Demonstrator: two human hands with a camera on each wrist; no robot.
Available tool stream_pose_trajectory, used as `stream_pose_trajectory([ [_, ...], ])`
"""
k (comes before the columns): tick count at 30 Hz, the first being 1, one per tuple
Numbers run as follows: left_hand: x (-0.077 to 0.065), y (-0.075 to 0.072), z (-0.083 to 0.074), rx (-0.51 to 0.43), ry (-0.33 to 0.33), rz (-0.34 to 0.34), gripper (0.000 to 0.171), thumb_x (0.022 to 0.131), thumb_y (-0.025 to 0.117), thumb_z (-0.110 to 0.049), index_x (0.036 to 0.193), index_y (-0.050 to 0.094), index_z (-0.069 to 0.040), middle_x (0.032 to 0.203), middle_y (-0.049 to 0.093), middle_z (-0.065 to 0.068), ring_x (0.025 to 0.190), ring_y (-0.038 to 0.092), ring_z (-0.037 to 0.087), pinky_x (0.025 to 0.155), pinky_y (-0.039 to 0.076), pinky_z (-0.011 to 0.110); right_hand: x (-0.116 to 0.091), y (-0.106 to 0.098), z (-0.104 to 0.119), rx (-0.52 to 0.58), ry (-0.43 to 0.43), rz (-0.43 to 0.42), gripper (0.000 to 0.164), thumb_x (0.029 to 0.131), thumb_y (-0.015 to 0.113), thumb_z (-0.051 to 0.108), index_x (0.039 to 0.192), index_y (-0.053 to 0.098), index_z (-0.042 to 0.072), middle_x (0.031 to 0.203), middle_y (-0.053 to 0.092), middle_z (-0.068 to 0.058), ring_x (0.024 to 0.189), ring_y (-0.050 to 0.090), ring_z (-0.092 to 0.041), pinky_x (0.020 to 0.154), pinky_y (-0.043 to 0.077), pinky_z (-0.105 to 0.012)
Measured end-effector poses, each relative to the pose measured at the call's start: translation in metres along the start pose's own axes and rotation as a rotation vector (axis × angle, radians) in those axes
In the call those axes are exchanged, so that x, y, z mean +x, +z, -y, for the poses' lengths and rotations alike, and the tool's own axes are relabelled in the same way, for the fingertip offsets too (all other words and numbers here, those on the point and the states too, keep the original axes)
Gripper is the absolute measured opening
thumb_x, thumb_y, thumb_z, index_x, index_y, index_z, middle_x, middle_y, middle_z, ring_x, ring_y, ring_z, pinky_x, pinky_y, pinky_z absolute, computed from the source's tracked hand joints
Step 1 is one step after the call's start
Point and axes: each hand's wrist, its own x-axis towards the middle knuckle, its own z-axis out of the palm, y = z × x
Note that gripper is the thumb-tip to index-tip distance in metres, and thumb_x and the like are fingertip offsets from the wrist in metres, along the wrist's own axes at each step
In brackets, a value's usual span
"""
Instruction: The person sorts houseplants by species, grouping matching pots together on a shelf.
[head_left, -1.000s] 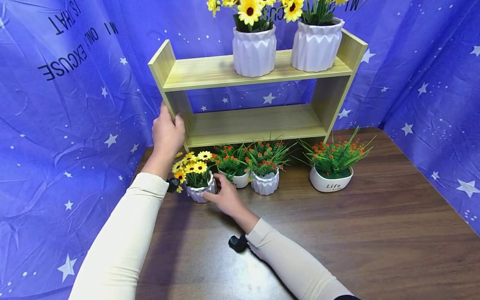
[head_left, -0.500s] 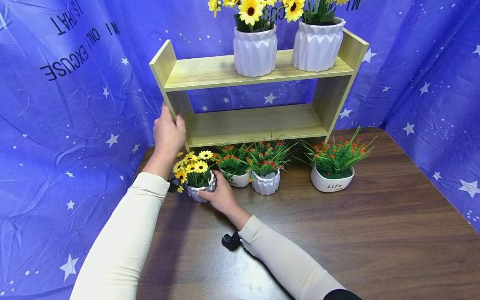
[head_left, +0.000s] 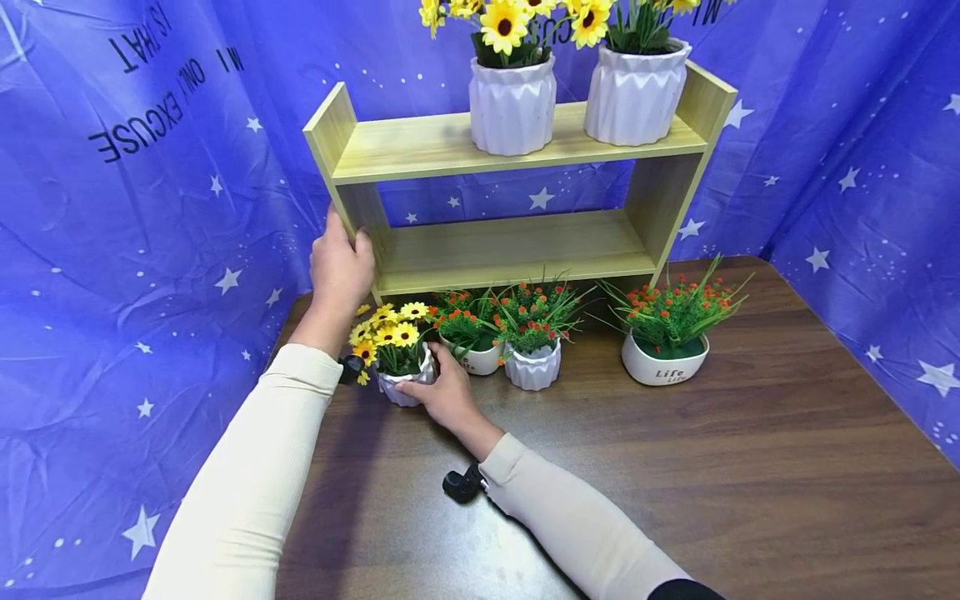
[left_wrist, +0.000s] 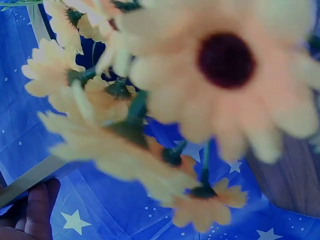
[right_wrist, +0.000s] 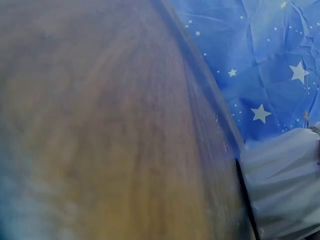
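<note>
My left hand (head_left: 341, 265) grips the left side panel of a pale wooden two-tier shelf (head_left: 450, 265); in the left wrist view its fingers (left_wrist: 37, 207) curl at the panel's edge. My right hand (head_left: 450, 392) holds the right side of a small white pleated flowerpot (head_left: 397, 392), thumb in front and fingers behind. Yellow daisy-like flowers (head_left: 386, 333) fill this pot and loom large in the left wrist view. The pot stands on the brown table (head_left: 600, 475) at the shelf's front left corner. In the right wrist view the white pot (right_wrist: 282, 182) shows at the right edge.
Two larger white pots (head_left: 512, 108) of yellow flowers stand on the upper tier. Right of my right hand are a white oval planter (head_left: 480, 360) and a pleated pot (head_left: 534, 368) with red-flowered plants. Another oval planter (head_left: 663, 367) stands further right. A blue star-printed curtain (head_left: 187, 275) surrounds the table.
My right hand and forearm have shifted slightly left, closing further around the pot. The left hand keeps its place on the shelf panel, and the pot has hardly moved.
</note>
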Motion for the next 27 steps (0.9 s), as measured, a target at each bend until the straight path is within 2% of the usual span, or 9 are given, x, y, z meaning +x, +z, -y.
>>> stream_pose_trajectory([
  [5, 0.0, 0.0, -0.001, 0.005, 0.011, -0.007, 0.044, 0.1, 0.047, -0.021, 0.144, 0.042, -0.013, 0.122, 0.064, 0.026, 0.111, 0.06, 0.047, 0.089, 0.044, 0.06, -0.005, -0.004, -0.002, 0.047, -0.025, -0.051, 0.076, 0.067, 0.091, 0.028, 0.133, 0.059, 0.009, 0.127, 0.065, -0.005, 0.116, 0.059, -0.022, 0.101, 0.043, -0.037],
  [11, -0.001, -0.001, -0.001, -0.014, 0.001, 0.007, 0.044, 0.101, 0.047, -0.02, 0.144, 0.042, -0.014, 0.123, 0.064, 0.025, 0.111, 0.061, 0.047, 0.089, 0.046, 0.059, -0.016, -0.011, 0.002, 0.121, -0.006, -0.058, 0.076, 0.068, 0.092, 0.025, 0.135, 0.059, 0.012, 0.129, 0.064, -0.004, 0.117, 0.059, -0.019, 0.1, 0.044, -0.035],
  [17, -0.002, 0.0, 0.0, -0.011, 0.004, 0.007, 0.043, 0.101, 0.047, -0.02, 0.143, 0.043, -0.014, 0.124, 0.063, 0.026, 0.112, 0.06, 0.047, 0.089, 0.045, 0.059, -0.028, -0.019, 0.014, 0.285, 0.019, -0.063, 0.076, 0.071, 0.09, 0.017, 0.139, 0.056, 0.013, 0.127, 0.064, -0.009, 0.089, 0.068, -0.019, 0.074, 0.056, -0.03],
  [19, -0.002, 0.0, 0.0, -0.009, 0.011, 0.001, 0.043, 0.101, 0.047, -0.019, 0.143, 0.043, -0.013, 0.123, 0.063, 0.027, 0.112, 0.06, 0.048, 0.089, 0.045, 0.06, -0.031, -0.024, 0.019, 0.322, 0.01, -0.071, 0.077, 0.071, 0.089, 0.014, 0.14, 0.055, 0.012, 0.125, 0.064, -0.011, 0.085, 0.068, -0.019, 0.07, 0.057, -0.029],
  [24, -0.002, -0.002, -0.001, -0.011, 0.024, -0.005, 0.045, 0.1, 0.048, -0.019, 0.144, 0.043, -0.013, 0.122, 0.063, 0.028, 0.111, 0.06, 0.05, 0.089, 0.044, 0.061, -0.035, -0.037, 0.035, 0.41, -0.033, -0.092, 0.076, 0.072, 0.087, 0.007, 0.14, 0.053, 0.006, 0.122, 0.063, -0.016, 0.096, 0.067, -0.024, 0.08, 0.055, -0.029],
  [27, -0.002, -0.002, -0.001, -0.012, 0.024, -0.005, 0.045, 0.1, 0.048, -0.019, 0.145, 0.043, -0.013, 0.121, 0.063, 0.028, 0.111, 0.06, 0.05, 0.089, 0.044, 0.061, -0.037, -0.046, 0.045, 0.423, -0.034, -0.1, 0.077, 0.072, 0.087, 0.007, 0.141, 0.052, 0.005, 0.124, 0.062, -0.017, 0.096, 0.068, -0.025, 0.08, 0.055, -0.029],
])
